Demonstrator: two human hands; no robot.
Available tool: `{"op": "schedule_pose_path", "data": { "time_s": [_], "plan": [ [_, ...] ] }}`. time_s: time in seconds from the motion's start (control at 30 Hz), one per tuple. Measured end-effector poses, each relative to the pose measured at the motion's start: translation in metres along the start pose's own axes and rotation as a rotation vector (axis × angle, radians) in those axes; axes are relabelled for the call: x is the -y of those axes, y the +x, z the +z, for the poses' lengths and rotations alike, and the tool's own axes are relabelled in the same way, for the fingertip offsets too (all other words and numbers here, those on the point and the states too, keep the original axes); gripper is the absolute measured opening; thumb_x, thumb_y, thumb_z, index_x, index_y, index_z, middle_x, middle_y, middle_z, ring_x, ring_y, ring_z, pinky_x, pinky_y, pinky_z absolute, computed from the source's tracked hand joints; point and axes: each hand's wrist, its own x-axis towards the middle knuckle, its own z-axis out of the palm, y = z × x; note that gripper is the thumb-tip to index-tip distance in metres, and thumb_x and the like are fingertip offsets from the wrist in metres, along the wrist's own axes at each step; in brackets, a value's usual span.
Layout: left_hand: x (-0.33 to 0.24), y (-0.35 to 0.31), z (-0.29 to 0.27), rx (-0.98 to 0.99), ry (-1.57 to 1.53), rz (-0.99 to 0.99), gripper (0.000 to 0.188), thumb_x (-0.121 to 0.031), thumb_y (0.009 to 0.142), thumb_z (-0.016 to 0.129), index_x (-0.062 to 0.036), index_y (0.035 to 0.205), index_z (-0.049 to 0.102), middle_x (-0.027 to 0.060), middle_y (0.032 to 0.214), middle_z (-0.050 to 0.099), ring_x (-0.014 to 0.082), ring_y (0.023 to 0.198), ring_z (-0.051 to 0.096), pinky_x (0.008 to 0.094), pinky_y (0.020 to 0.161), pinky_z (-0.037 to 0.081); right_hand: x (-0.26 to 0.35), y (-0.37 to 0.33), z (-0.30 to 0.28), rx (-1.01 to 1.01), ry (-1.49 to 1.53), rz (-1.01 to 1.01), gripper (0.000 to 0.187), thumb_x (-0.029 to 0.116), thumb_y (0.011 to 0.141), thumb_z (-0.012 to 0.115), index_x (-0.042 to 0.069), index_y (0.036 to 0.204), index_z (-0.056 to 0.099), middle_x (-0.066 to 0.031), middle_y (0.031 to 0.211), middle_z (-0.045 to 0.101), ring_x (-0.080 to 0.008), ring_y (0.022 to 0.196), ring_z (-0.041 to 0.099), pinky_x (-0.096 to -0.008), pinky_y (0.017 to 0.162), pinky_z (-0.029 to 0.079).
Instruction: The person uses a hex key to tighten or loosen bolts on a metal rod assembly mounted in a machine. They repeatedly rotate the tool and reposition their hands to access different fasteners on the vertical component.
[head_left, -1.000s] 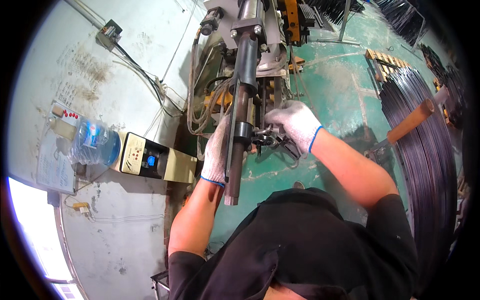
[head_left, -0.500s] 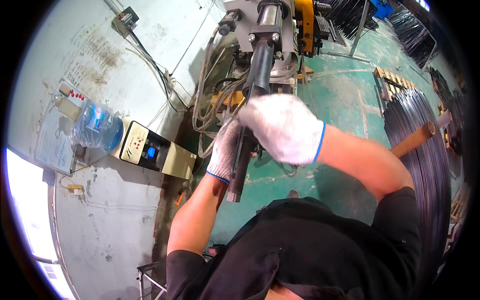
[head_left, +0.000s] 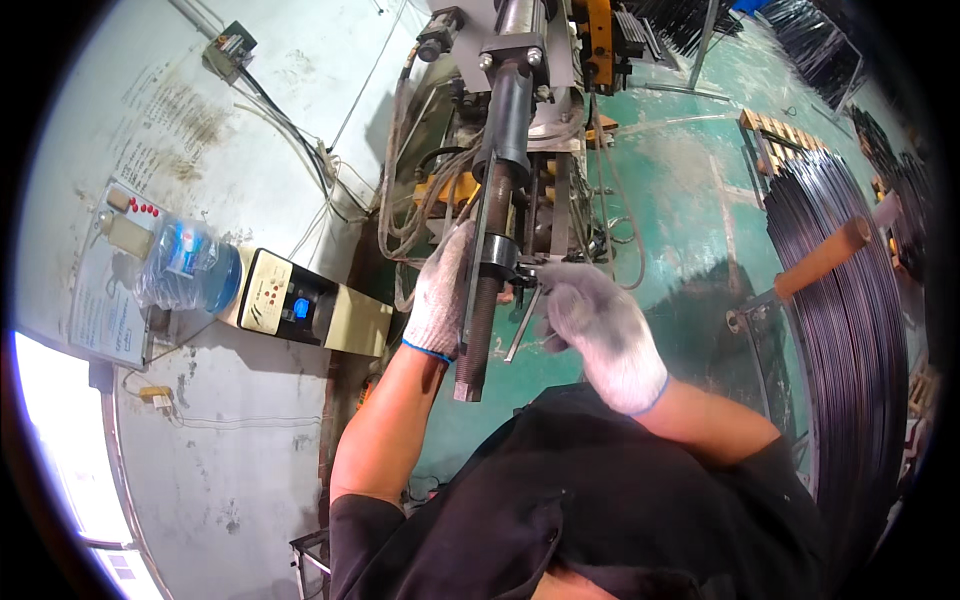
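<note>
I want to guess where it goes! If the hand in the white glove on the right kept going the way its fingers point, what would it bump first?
Probably the thin metal strip beside the threaded rod: the right hand points left toward it. Depth is hard to judge.

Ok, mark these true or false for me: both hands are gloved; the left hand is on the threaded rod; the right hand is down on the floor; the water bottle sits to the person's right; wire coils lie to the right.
1. Both hands are gloved. True: the left hand and right hand wear white gloves.
2. The left hand is on the threaded rod. True: it wraps around it from the left side.
3. The right hand is down on the floor. False: it is up at the machine, beside a thin metal strip.
4. The water bottle sits to the person's right. False: it is on the left, by the beige box.
5. Wire coils lie to the right. True.
</note>
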Motion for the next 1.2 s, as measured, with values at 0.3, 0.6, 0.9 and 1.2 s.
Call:
{"op": "schedule_pose_path", "data": {
  "time_s": [0.3,0.6,0.9,1.2],
  "plan": [
    [-0.024,-0.003,0.000,0.033,-0.162,-0.237,0.048,-0.044,0.121,0.054,-0.0041,0.144,0.069,0.0114,0.118,0.079,0.0200,0.099,0.077,0.0338,0.087,0.064,-0.014,0.008,0.009,-0.106,0.038,0.231,0.043,0.044,0.106,0.082,0.004,0.123,0.074,0.0012,0.103,0.073,-0.0068,0.090,0.062,-0.0245,0.082,0.050],
    [-0.035,0.001,0.012,0.013,-0.482,-0.400,0.047,-0.049,0.119,0.059,-0.0066,0.134,0.072,0.0090,0.107,0.078,0.0210,0.088,0.077,0.0369,0.077,0.065,0.012,0.018,0.050,0.048,0.126,0.181,0.020,0.022,0.098,0.080,0.003,0.092,0.081,-0.0063,0.087,0.082,-0.0131,0.082,0.072,-0.0323,0.082,0.054],
    [-0.017,0.005,0.017,0.007,-0.597,-0.367,0.053,-0.053,0.119,0.054,-0.0038,0.131,0.069,0.0105,0.101,0.077,0.0210,0.077,0.075,0.0337,0.064,0.063,-0.029,0.017,0.029,0.077,-0.193,0.075,0.058,0.029,0.086,0.083,-0.003,0.132,0.066,-0.0194,0.110,0.079,-0.0275,0.101,0.076,-0.0416,0.094,0.059],
    [0.006,0.010,0.007,-0.039,-0.638,-0.316,0.047,-0.047,0.122,0.049,-0.0036,0.128,0.067,0.0124,0.094,0.076,0.0240,0.069,0.075,0.0375,0.058,0.064,-0.017,0.060,-0.057,0.538,-0.984,-0.305,0.048,0.014,0.084,0.079,0.000,0.128,0.065,-0.0222,0.115,0.068,-0.0437,0.107,0.069,-0.0514,0.097,0.058]
  ]
}}
